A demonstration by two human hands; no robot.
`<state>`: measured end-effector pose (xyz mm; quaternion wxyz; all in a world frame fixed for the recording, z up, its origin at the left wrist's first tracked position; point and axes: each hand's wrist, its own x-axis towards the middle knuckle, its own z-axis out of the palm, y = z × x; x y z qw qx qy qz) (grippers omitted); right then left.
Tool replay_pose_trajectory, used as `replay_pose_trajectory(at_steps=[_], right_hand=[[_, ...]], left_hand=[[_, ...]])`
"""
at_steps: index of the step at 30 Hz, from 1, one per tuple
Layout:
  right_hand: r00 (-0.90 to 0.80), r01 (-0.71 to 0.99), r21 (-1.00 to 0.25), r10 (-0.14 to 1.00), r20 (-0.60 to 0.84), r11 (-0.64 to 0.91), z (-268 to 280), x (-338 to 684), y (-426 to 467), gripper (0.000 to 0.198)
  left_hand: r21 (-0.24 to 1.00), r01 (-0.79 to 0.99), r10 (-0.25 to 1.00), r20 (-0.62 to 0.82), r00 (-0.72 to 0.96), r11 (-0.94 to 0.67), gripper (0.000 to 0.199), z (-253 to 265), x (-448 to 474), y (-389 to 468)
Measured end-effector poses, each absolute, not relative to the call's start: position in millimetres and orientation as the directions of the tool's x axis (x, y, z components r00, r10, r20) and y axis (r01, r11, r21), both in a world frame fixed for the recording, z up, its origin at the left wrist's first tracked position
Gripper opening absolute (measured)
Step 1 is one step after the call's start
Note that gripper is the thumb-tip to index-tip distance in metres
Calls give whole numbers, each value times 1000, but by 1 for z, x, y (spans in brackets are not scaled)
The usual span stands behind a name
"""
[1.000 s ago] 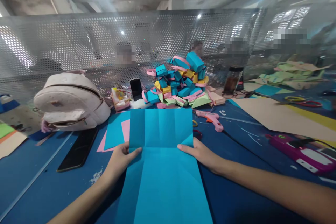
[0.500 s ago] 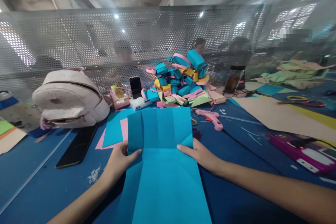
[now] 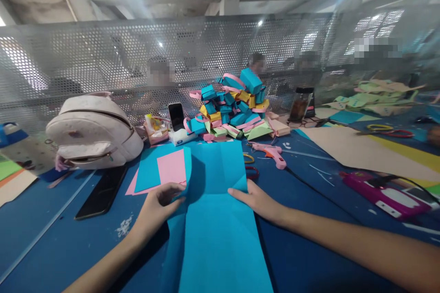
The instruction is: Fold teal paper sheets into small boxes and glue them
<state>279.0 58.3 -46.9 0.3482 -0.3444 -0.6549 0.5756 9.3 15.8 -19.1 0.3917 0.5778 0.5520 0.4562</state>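
Observation:
A large sheet of blue paper (image 3: 220, 233) with several crease lines stretches away from me over the table. My left hand (image 3: 165, 201) pinches its left edge between thumb and fingers, and that side curls upward and inward. On the right edge, my right hand (image 3: 256, 199) grips the sheet, thumb on top and fingers hidden underneath. Beyond the left hand lie a pink sheet (image 3: 171, 167) and another blue sheet (image 3: 147, 171), partly covered by the curled edge.
A pile of folded paper boxes (image 3: 233, 110) stands at the back. To its left are a phone (image 3: 176, 116) and a white backpack (image 3: 96, 132). A pink glue gun (image 3: 271, 153), a magenta power strip (image 3: 388, 194) and scissors (image 3: 385, 132) lie right. A dark phone (image 3: 101, 192) lies left.
The left edge of the blue paper has lifted and curled inward with my left hand, uncovering more of the pink sheet. My right hand still grips the right edge.

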Motion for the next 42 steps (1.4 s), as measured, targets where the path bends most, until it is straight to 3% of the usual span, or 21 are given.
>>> replay_pose_trajectory(at_steps=[5, 13, 20, 25, 33, 42], right_hand=[[-527, 17, -1000, 850, 0, 10, -49, 280, 58, 74], [-486, 139, -986, 874, 10, 88, -56, 282, 53, 60], [-446, 223, -967, 895, 10, 122, -49, 281, 45, 38], [-453, 248, -957, 892, 20, 148, -46, 281, 43, 36], [-510, 249, -953, 860, 25, 175, -48, 282, 42, 38], [-540, 241, -962, 841, -26, 126, -51, 283, 44, 48]], left_hand=[[948, 308, 997, 68, 45, -78, 26, -14, 9, 13], [932, 351, 996, 78, 44, -89, 26, -13, 11, 11], [967, 246, 997, 73, -3, -70, 28, -15, 14, 14], [993, 106, 998, 60, -5, -59, 45, -15, 15, 14], [959, 277, 984, -105, 141, 63, 36, -11, 7, 10], [960, 226, 951, -217, 221, 167, 64, -8, 8, -2]])
